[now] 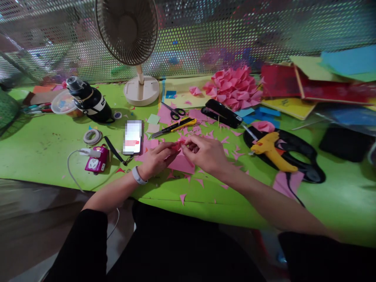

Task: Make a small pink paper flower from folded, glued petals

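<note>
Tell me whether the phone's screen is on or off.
On: the phone lies face up, its display lit and mostly white.

Pink paper (178, 145), green table (53, 150) — yellow glue gun (268, 145)

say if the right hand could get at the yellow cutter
Probably yes: the yellow cutter lies just beyond the right hand, with only flat pink scraps between, though that hand is busy with folded pink paper.
</note>
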Demonstrator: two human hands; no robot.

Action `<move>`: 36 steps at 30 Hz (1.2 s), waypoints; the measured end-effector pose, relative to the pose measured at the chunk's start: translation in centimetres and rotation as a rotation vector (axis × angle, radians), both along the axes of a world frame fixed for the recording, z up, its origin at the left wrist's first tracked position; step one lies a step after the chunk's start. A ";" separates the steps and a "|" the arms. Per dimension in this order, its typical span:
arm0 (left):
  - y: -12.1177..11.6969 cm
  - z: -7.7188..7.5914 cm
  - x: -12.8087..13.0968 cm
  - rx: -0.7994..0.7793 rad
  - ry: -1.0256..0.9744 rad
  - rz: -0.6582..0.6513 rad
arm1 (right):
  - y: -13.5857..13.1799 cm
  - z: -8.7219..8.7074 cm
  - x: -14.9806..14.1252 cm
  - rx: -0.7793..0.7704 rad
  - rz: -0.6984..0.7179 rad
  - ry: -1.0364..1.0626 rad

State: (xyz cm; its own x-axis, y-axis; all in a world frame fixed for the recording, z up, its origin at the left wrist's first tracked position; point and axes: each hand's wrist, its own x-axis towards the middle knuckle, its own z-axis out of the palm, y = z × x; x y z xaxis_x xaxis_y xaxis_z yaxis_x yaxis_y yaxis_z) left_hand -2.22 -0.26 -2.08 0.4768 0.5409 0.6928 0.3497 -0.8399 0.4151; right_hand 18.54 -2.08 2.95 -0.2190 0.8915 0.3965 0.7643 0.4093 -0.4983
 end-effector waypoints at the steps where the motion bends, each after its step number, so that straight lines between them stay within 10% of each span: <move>1: 0.0 0.0 0.0 -0.011 0.003 -0.002 | 0.0 -0.1 0.0 0.005 -0.001 -0.007; 36: 1.5 -0.3 0.4 -0.197 -0.224 0.023 | 0.5 -1.0 0.6 -0.002 0.117 -0.187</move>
